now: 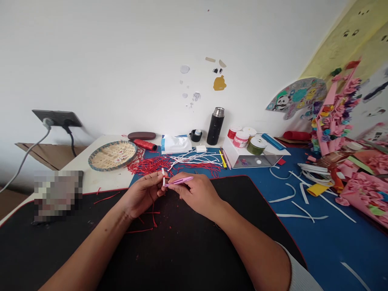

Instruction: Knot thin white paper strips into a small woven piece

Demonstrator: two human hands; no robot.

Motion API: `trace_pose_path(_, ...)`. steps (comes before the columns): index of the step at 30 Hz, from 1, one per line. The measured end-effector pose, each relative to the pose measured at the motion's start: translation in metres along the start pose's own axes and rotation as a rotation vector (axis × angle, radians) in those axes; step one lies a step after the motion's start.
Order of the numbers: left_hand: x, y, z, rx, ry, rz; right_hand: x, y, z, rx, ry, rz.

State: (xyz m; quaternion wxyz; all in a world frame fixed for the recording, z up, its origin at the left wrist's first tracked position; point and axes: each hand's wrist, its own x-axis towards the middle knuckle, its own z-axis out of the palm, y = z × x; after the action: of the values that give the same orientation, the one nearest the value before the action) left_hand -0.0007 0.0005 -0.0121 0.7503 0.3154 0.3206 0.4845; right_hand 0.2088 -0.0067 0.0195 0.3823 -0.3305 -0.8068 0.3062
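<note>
Tweezers (179, 180) and white strip (163, 177) held between two hands

We show the left hand (142, 195) pinching the short white strip upright, its fingers (158, 181) closed narrowly upon it. The right hand (197, 194) grips the pink tweezers, its fingers also narrow, with the tips directed toward the strip and just beside it. Both hands lie above a black desk mat (182, 250) with a red edge, on which loose red strips (153, 220) are scattered. Beyond the hands we see a tangled pile of red strips (148, 166) and a bundle of white strips (197, 159) on a blue mat (321, 242). A woven bamboo tray (112, 155), a red spool (144, 144) and a black vacuum flask (216, 126) stand on the surface (106, 182).
</note>
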Motion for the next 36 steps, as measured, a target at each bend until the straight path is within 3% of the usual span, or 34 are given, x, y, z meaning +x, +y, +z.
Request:
trace_pose_path(19,-0.008,0.004,0.004,0.263,0.017,0.014,0.002,0.000,-0.007,0.009,-0.108,0.166)
trace_pose_path(29,-0.014,0.003,0.007,0.257,-0.034,-0.088,0.002,0.009,-0.004,0.411,-0.200,0.471)
trace_pose_path(36,-0.019,0.007,0.010,0.186,-0.038,-0.183,0.004,0.012,0.000,0.736,-0.177,0.608)
